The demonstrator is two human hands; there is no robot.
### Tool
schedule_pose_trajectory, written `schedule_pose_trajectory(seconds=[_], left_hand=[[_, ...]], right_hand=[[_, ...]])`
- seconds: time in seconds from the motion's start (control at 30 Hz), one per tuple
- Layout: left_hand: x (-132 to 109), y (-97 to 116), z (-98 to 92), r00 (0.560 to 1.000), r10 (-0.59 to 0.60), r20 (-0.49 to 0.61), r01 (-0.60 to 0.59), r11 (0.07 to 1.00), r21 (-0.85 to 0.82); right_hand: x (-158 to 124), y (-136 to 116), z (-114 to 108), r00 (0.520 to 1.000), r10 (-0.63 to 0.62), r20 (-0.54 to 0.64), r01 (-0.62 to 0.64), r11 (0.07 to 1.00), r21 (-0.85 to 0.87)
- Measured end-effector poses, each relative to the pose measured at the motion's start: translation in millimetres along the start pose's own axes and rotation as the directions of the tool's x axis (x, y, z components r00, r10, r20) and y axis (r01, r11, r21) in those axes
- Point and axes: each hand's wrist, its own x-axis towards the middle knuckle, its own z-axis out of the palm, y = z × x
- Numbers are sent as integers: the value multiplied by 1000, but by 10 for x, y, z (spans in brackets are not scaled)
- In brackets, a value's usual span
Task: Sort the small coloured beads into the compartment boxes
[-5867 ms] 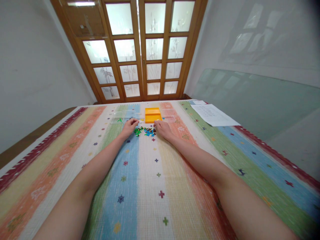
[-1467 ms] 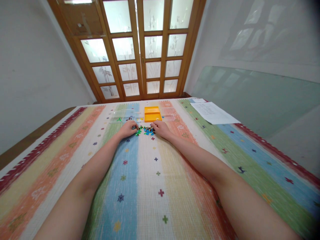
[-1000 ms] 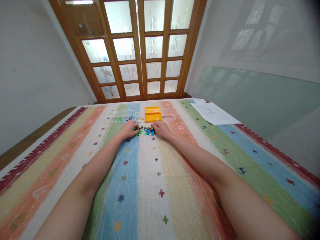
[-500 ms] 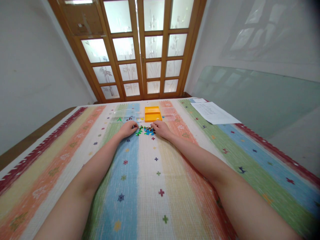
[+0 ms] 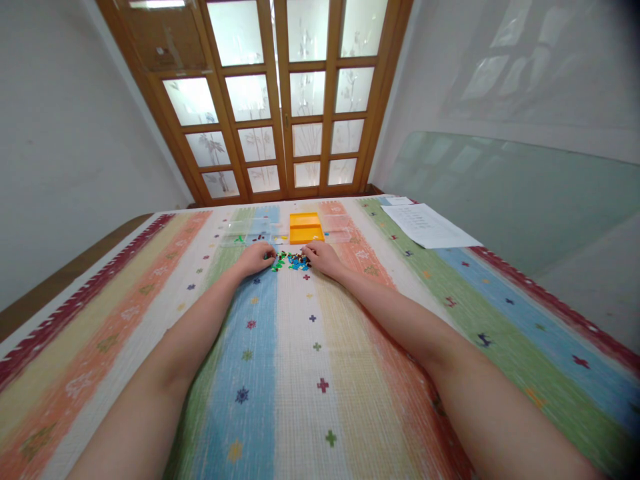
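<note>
**Striped Cloth Work Surface: Status of Pieces, Trays and Hands**

Striped cloth (image 5: 300, 373) in blue, green, orange and white bands covered the work surface. Wooden doors (image 5: 285, 100) with frosted panes stood behind its far edge, and a glass pane (image 5: 500, 200) leaned along the wall on the right.

1. **Pieces.** The pile of small coloured pieces (image 5: 293, 261) lay on the cloth near the far edge, between the two hands. Green and blue pieces showed most clearly, with darker ones mixed in.
2. **Left hand.** The left hand (image 5: 256, 257) rested on the cloth with its fingers curled and its fingertips at the pile's left edge. Whether it pinched a piece could not be told.
3. **Right hand.** The right hand (image 5: 323, 257) rested likewise, with its fingers bent and their tips at the pile's right edge. No held piece could be made out.
4. **Containers.** The orange tray (image 5: 305, 229) stood just beyond the pile and appeared empty. The left clear trays (image 5: 245, 235) held a few pieces, one green and some dark. The contents of the right clear tray (image 5: 339, 231) could not be made out.
5. **Progress.** Only a few pieces sat in trays, and the bulk lay in the pile. On that evidence, the transfer of pieces appeared to be at an early stage.
6. **Markings.** The paper sheet (image 5: 427, 227) lay well to the right of the trays, and its printed lines were too small to read. No brand or label was visible.
</note>
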Motion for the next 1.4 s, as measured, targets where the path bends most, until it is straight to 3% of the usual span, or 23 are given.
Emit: schedule_pose_trajectory(seconds=[0.17, 0.33, 0.43, 0.57, 0.87, 1.03, 1.13, 1.23, 1.4], left_hand=[[1, 36, 2, 997, -52, -65, 47, 996, -76], [32, 69, -19, 964, -208, -167, 159, 951, -265], [101, 42, -26, 940, -276, -199, 169, 886, -432], [239, -27, -35, 910, -383, -156, 208, 750, -628], [605, -160, -25, 861, -474, -185, 253, 714, -653], [640, -191, 97, 845, -509, -167, 271, 674, -687], [538, -195, 155, 851, -486, -198, 290, 750, -594], [386, -156, 166, 894, -384, -232, 265, 869, -418], [130, 16, 162, 990, -73, -122, 43, 971, -237]], right_hand=[[-3, 8, 2, 1000, -5, -1, 5, 1000, 4], [3, 18, 11, 1000, -13, 5, 13, 1000, -2], [11, 39, 34, 1000, -25, 1, 25, 1000, -8], [15, 67, 63, 1000, -23, -3, 23, 1000, -3], [13, 60, 42, 998, -64, 1, 64, 998, -6], [12, 78, 59, 998, -66, 6, 66, 998, -3], [11, 80, 64, 997, -72, -1, 72, 997, -6], [17, 73, 62, 998, -55, 3, 55, 998, -18], [27, 61, 63, 999, -36, 14, 36, 999, -11]])
